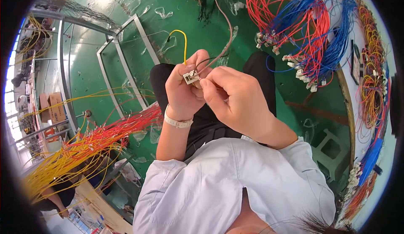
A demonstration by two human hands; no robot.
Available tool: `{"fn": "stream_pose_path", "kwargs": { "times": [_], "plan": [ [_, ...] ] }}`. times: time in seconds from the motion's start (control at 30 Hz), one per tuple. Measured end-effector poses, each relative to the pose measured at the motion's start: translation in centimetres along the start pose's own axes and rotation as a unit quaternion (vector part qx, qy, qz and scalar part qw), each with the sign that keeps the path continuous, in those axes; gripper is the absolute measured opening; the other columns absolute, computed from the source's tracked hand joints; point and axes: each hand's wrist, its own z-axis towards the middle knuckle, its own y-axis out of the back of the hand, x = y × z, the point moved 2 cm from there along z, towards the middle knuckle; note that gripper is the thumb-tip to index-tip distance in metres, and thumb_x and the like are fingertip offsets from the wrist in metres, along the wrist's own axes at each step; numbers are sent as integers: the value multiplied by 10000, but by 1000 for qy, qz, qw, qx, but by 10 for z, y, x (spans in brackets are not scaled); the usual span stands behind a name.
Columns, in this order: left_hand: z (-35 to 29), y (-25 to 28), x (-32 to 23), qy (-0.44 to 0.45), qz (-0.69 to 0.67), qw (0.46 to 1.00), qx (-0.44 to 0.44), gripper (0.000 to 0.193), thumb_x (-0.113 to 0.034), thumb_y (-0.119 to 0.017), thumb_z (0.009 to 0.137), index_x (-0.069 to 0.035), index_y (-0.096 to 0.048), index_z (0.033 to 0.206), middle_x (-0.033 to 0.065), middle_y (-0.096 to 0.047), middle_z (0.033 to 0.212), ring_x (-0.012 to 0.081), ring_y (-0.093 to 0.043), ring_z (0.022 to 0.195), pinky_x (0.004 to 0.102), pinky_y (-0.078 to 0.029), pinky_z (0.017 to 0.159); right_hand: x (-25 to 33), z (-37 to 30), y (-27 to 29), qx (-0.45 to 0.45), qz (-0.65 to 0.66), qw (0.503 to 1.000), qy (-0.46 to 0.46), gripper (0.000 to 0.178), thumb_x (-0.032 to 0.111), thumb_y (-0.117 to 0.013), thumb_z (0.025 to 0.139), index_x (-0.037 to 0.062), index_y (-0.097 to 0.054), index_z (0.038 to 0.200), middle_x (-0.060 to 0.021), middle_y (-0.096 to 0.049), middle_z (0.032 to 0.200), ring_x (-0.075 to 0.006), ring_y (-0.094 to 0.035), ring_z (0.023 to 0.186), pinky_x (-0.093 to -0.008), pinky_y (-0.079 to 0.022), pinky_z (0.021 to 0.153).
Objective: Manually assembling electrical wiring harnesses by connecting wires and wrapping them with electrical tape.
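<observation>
Above my lap, my left hand (184, 84) is closed on a small white plastic connector (191, 77), held between thumb and fingers. My right hand (235, 92) pinches close against the connector's right side, where its fingertips cover what they grip. From the connector area a yellow wire (185, 44) arches up and left to a dark tip. A brownish-pink wire (230, 28) runs from between my hands up to the top edge. A short black wire (205, 60) also shows beside the connector.
Red and blue wires with white connectors (301, 72) hang over the table edge at right. Red and yellow wires (101, 135) spread out at left, beside a metal frame (120, 57). A green stool (332, 152) stands lower right. Another person's arm (57, 198) shows lower left. Plastic scraps litter the green floor.
</observation>
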Motion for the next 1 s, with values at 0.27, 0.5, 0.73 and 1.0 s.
{"fn": "stream_pose_path", "kwargs": {
  "times": [0.27,0.5,0.73,1.0],
  "plan": [
    [0,-10,-12,-77,130,988,16,113,-161,-430,810,-57,-395,838,-40,-286,602,47,-249,508,219,-132,397,-15,-2,3,73,223,964,-124,285,158,-532,921,-12,-565,694,-28,-512,584,-116,-476,520,-286,-359,461],
    [-13,-20,-20,-235,366,900,20,135,-70,-369,699,-37,-401,826,-11,-340,638,78,-292,547,246,-246,498,-30,-12,-10,140,566,750,-312,306,160,-503,933,20,-534,663,45,-397,533,-37,-297,405,-238,-185,375],
    [-20,-23,-27,-354,638,684,5,159,2,-396,702,11,-492,828,22,-467,603,89,-361,456,252,-284,424,-11,-14,0,86,242,948,-187,241,126,-516,900,-16,-608,728,-33,-499,547,-102,-438,455,-276,-336,433],
    [-13,-32,-31,-243,619,742,84,182,2,-381,636,5,-474,793,43,-447,592,112,-364,458,254,-286,448,-24,-3,6,192,465,827,-251,200,104,-520,937,-33,-651,1002,-6,-536,658,-31,-375,473,-206,-280,428]
  ]
}}
